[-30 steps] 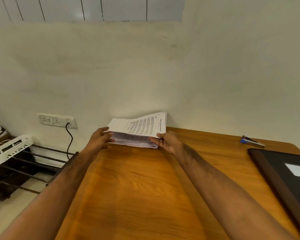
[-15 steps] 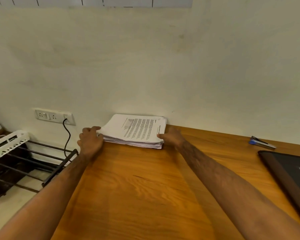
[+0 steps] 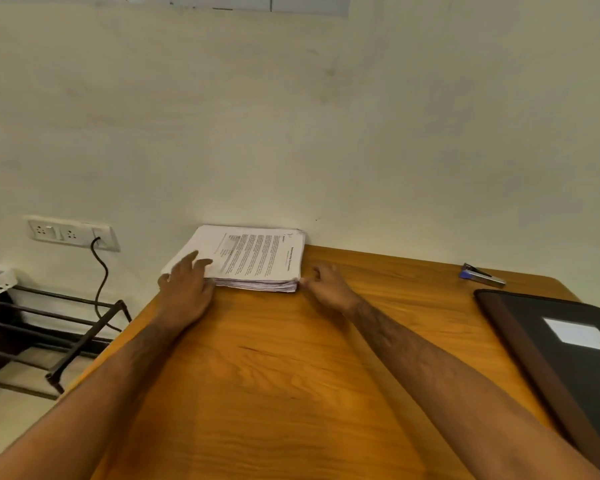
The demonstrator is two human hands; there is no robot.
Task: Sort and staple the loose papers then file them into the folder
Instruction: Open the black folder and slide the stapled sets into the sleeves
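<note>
folder (image 3: 565, 344) closed on table (image 3: 291, 375) | paper stack (image 3: 253, 261) | left hand (image 3: 187, 289) spread on it | right hand (image 3: 326, 285) loose, empty

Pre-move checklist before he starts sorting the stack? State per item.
1. Paper stack lies flat on the table, back against the wall: ok.
2. Stack edges squared: not ok, the sheets are ragged along the near edge and fanned at the left.
3. Left hand on the stack: ok, its fingers rest on the top sheet's left corner.
4. Right hand free: ok, it is beside the stack's right corner and holds nothing; touching the edge or not, cannot tell.
5. Stapler available: ok, it lies untouched at the far right of the table.
6. Folder ready to take papers: not ok, it lies closed at the right edge.
</note>
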